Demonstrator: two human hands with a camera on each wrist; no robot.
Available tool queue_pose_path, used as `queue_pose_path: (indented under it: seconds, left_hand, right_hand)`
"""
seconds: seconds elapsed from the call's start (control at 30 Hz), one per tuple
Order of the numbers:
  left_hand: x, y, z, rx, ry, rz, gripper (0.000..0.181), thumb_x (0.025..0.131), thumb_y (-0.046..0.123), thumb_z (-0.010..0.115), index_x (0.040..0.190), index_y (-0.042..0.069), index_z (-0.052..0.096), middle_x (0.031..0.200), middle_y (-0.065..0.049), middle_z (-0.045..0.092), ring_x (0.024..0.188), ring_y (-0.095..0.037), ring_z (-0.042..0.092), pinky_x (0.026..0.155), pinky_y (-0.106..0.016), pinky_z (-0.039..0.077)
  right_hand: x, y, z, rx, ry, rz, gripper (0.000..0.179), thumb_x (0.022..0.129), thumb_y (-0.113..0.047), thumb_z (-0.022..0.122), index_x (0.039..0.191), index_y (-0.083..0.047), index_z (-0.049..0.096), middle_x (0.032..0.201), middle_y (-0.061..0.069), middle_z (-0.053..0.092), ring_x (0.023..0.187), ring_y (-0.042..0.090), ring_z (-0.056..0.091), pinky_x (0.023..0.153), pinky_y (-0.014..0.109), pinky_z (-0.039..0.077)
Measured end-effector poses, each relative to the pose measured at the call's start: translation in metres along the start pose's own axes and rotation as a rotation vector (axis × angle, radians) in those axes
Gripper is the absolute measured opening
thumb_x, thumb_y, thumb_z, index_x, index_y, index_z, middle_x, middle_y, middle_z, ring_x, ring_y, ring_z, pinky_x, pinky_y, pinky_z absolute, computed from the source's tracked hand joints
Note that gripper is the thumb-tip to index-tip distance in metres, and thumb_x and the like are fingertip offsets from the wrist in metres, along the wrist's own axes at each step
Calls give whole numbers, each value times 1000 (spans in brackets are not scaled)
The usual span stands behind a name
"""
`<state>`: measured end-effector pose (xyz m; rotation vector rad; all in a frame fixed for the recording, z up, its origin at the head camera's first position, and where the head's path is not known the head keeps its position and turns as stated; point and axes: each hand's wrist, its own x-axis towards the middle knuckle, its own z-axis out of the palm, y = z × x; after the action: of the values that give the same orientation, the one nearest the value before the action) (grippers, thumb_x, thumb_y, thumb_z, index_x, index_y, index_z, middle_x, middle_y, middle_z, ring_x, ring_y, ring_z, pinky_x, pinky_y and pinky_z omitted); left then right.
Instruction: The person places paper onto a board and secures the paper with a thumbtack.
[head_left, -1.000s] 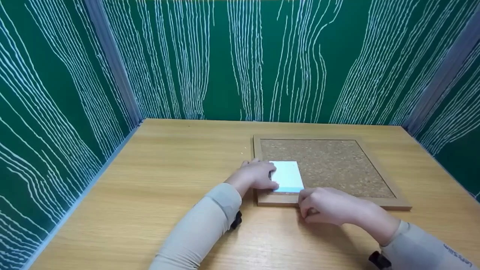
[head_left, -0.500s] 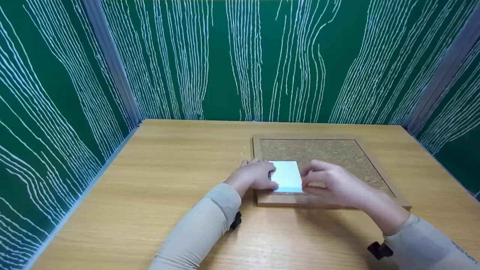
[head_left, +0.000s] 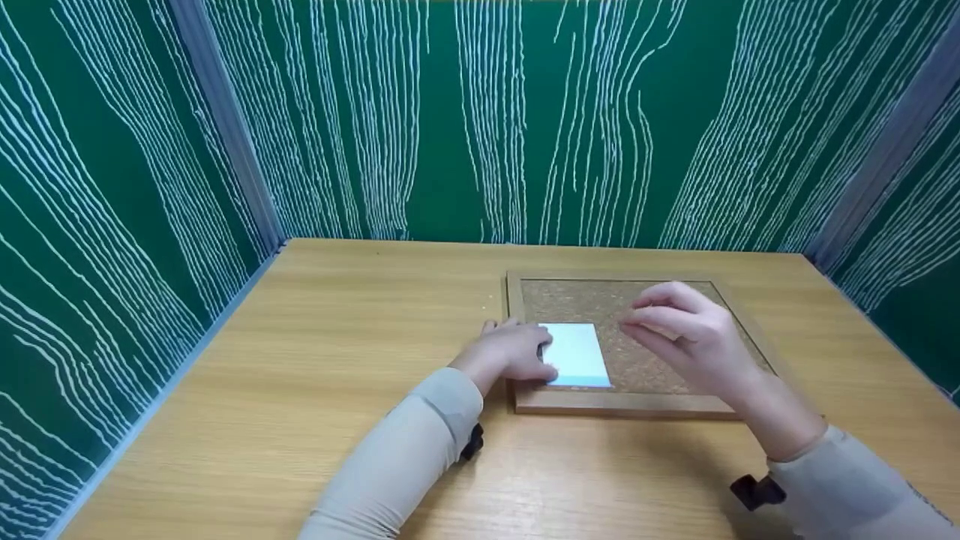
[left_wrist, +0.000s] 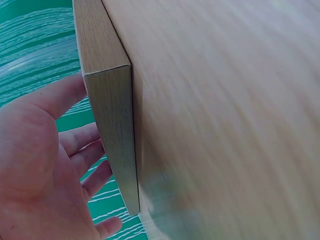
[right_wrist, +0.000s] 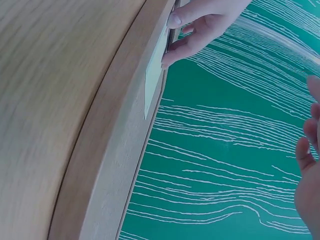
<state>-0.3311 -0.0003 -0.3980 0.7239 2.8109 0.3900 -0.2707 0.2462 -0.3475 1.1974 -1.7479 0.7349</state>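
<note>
A white square sheet of paper (head_left: 576,356) with a pale blue strip along its near edge lies flat on the framed cork board (head_left: 555,298), at its near left corner. My left hand (head_left: 516,352) rests at the sheet's left side, thumb and fingertips on its edge. In the left wrist view, the left hand's (left_wrist: 45,150) fingers reach past the board's wooden frame (left_wrist: 112,120). My right hand (head_left: 701,337) is raised over the cork, right of the sheet, fingers loosely bent. In the right wrist view, only part of the right hand (right_wrist: 307,160) shows, with nothing visible in it.
The board lies on a wooden table (head_left: 360,322), right of the middle. Green walls (head_left: 442,150) with wavy white lines stand behind and at both sides, joined by grey corner posts (head_left: 225,120). Tiny light specks (head_left: 489,300) lie left of the board.
My right hand has left the sheet's near right corner and risen up and to the right over the cork. The left hand and the sheet stay in place.
</note>
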Motion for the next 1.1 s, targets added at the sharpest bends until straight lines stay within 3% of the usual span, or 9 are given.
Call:
queue_pose_path:
  seconds: [0.2,0.63,0.73,0.8,0.97,1.1]
  left_hand:
    - [-1,0,0,-19,-5,-7,67,90,52,69,149,25,54,154,6,48,147,-25,30,120,-57,8]
    - [-1,-1,0,-46,-18,-12,68,91,52,68,152,26,51,158,6,43,153,-27,18,120,-57,1]
    - [-1,-1,0,-44,-19,-11,68,92,53,68,152,26,50,159,5,41,154,-28,16,121,-57,1]
    - [-1,-1,0,-40,-19,-8,68,92,53,67,152,26,50,160,5,40,154,-29,15,121,-56,2]
    - [-1,-2,1,-37,-13,2,68,92,54,67,152,26,50,159,5,41,153,-30,19,120,-58,3]
    - [0,-2,2,-33,-7,3,67,92,54,67,151,26,51,157,5,44,149,-26,27,120,-57,5]
  right_hand:
    - [-2,1,-2,-61,94,39,34,98,-31,70,83,-2,78,88,15,68,75,23,62,77,10,48]
    - [-2,4,-1,-65,94,66,34,98,-33,70,85,-3,79,85,13,67,72,21,61,72,9,48]
    - [-3,5,0,-66,79,75,22,94,-23,76,85,-4,79,85,12,67,72,21,61,69,10,49]
    - [-4,7,0,-69,55,87,6,86,-9,82,86,-4,79,87,12,67,73,21,62,67,11,49]
    - [-6,14,0,-60,-53,155,33,65,16,86,88,-6,78,94,10,69,81,19,64,67,11,50]
    - [-7,21,2,2,-125,289,31,71,16,84,88,-9,78,97,7,69,84,15,64,68,12,52]
